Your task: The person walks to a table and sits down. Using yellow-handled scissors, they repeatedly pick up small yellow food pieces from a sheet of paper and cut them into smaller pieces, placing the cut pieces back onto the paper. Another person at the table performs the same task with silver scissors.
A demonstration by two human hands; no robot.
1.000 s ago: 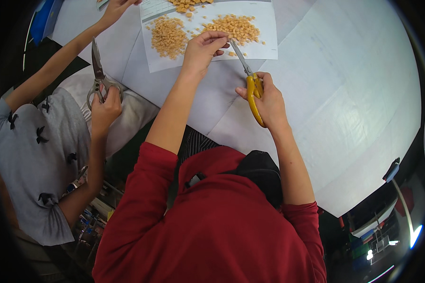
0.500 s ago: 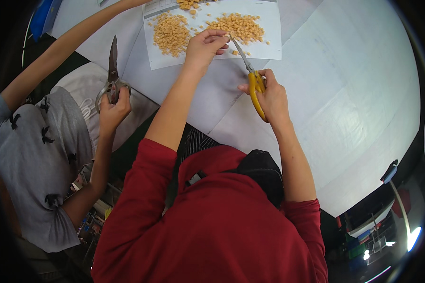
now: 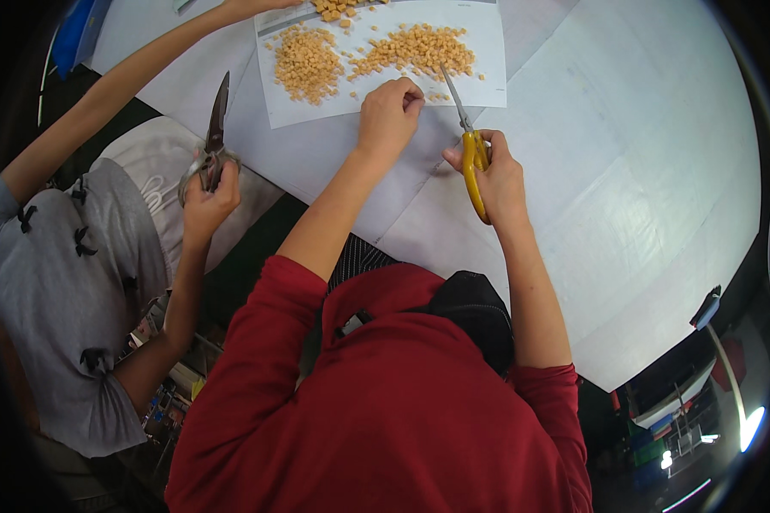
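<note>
In my right hand (image 3: pixel 504 181) is a pair of yellow-handled scissors (image 3: pixel 474 171), its blades looking closed and pointing away from me, tips over the right pile of small orange-yellow cubes (image 3: pixel 428 50). My left hand (image 3: pixel 388 118) hovers at the near edge of the white printed sheet (image 3: pixel 334 109), to the left of the blades. Its fingers are curled together, and what they hold, if anything, is hidden. A second pile of small cubes (image 3: pixel 305 64) lies on the sheet's left side, with loose cubes between the two piles.
At the left, a co-worker in grey holds dark-bladed scissors (image 3: pixel 216 120) upright; their other arm (image 3: pixel 145 68) reaches across to larger cubes (image 3: pixel 338 8) at the top. A pale covering (image 3: pixel 624 171) spreads over the table. A blue clip (image 3: pixel 707 309) sits at its right edge.
My left hand has drawn back toward me and right, away from the cubes, fingers curling in. The scissors have shifted slightly right. The co-worker's scissors have tilted a little to the right.
</note>
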